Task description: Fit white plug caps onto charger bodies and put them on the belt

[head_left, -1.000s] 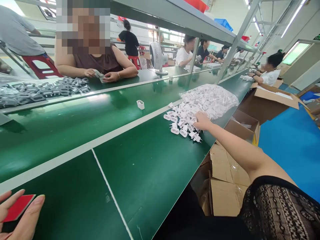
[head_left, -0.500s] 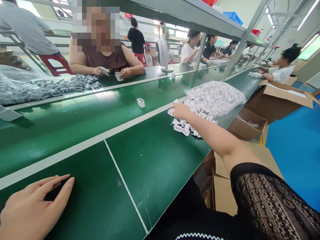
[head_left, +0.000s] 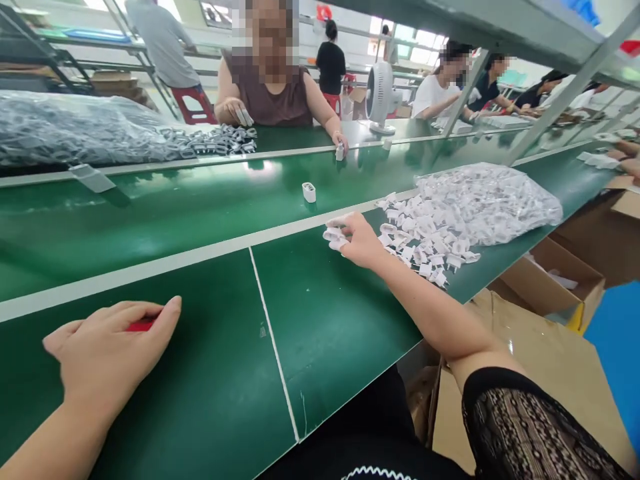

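Note:
Over the green table at the lower left, my left hand (head_left: 113,340) curves its fingers round something red (head_left: 141,325), mostly hidden beneath them. My right hand (head_left: 357,240) is closed on a white plug piece (head_left: 334,235) at its fingertips, just left of a loose pile of white plug pieces (head_left: 420,243). Behind that pile lies a clear plastic bag (head_left: 493,200) full of similar white pieces. One white oval piece (head_left: 309,193) stands alone on the green belt beyond the pale strip.
Across the belt, a person (head_left: 275,87) reaches with a small white piece. Grey parts (head_left: 215,139) spill from a bag at the left. A white fan (head_left: 381,97) and a metal post (head_left: 465,93) stand beyond. Cardboard boxes (head_left: 530,373) are below the table's right edge.
My right hand has drawn back from the pile with a white piece. Something red now shows under my left hand. The person opposite has reached out over the belt. The view has turned left.

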Motion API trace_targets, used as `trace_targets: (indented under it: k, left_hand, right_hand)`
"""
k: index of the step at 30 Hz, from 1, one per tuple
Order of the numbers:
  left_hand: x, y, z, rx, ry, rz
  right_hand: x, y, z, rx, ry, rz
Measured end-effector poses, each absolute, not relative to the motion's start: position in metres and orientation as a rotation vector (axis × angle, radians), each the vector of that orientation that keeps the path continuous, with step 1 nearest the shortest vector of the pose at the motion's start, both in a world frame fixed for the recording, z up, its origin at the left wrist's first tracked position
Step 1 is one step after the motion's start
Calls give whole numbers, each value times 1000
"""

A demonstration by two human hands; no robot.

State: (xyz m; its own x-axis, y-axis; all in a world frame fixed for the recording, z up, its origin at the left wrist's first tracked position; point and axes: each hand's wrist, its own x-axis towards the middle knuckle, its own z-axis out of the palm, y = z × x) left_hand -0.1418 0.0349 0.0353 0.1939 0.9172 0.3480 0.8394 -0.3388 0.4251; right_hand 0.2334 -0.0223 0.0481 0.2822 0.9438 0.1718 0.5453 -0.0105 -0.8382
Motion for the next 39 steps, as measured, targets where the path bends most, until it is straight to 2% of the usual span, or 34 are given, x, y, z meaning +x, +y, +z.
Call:
trace_targets:
  k: [3, 7, 17, 22, 29, 39]
  left_hand:
    - [-118, 20, 44, 2322, 1731, 988]
    - [-81, 26, 51, 2469, 1544, 938]
    - [81, 157, 32, 2093, 1448, 946]
    - [125, 197, 15, 1886, 1640, 891]
    - [111, 184, 17, 1801, 1579, 956]
    - [-5, 33, 27, 2089, 975, 579]
  right_hand:
    - [237, -21, 34, -1616, -1194, 751]
    - [247, -19, 31, -1618, -1034, 1082]
    - [247, -14, 23, -1376, -877, 1115]
    - [245, -13, 25, -1267, -787, 1170]
    - [242, -17, 31, -1236, -853, 1171]
    - [226, -35, 47, -1286, -1120, 971]
